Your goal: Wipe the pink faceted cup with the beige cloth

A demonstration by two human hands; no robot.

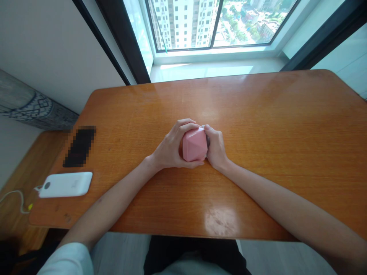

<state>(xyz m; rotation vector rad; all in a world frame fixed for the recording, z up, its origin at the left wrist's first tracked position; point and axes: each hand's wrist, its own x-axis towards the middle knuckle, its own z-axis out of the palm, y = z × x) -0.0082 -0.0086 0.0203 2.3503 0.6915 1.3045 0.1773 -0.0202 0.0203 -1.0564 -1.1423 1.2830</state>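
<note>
Pink faceted box (195, 144) gripped between left hand (171, 145) and right hand (216, 148), both closed on it.

Orange-brown wooden tabletop (258, 114) butts toward a pale windowsill (212, 68). Dark-framed window (212, 26), bright daylight, high-rise towers (186, 23) outside. Off-white wall (57, 49) left, patterned grey fabric (31, 103) against it; pale grey floor (120, 254) below.

Smooth matt pink plastic on the faceted box (195, 144) between the fingers (187, 124); glossy varnished wood on the tabletop (258, 114) beneath them; smooth white plastic on the power bank (65, 184) well left.
</note>
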